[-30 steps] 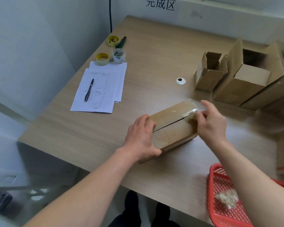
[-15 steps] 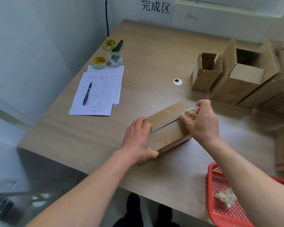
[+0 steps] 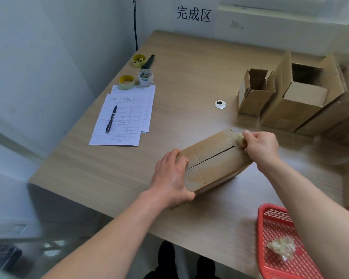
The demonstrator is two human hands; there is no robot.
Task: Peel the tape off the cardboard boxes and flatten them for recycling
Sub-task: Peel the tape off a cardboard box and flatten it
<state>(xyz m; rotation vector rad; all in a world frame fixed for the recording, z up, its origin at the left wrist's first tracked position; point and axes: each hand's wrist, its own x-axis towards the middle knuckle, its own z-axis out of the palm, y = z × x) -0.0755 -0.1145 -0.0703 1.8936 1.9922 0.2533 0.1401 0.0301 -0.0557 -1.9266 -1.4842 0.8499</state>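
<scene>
A closed brown cardboard box [image 3: 212, 160] lies on the wooden table [image 3: 189, 81], its top flaps meeting at a dark open seam. My left hand [image 3: 170, 178] grips the box's near left end, fingers over the top and thumb on the front side. At the far right end, my right hand [image 3: 260, 146] pinches a crumpled wad of clear tape [image 3: 239, 138]. A last bit of that tape still clings to the box's top corner.
Several opened cardboard boxes [image 3: 290, 97] stand at the right back. A red mesh basket [image 3: 278, 228] with balled tape sits at the near right edge. Lined papers [image 3: 129, 117] with a pen, tape rolls [image 3: 145, 77] and a white grommet [image 3: 220, 104] lie to the left and centre.
My right hand has pulled the tape off along the seam and bunched it into a wad at the box's far right end. The left hand has stayed on the near end.
</scene>
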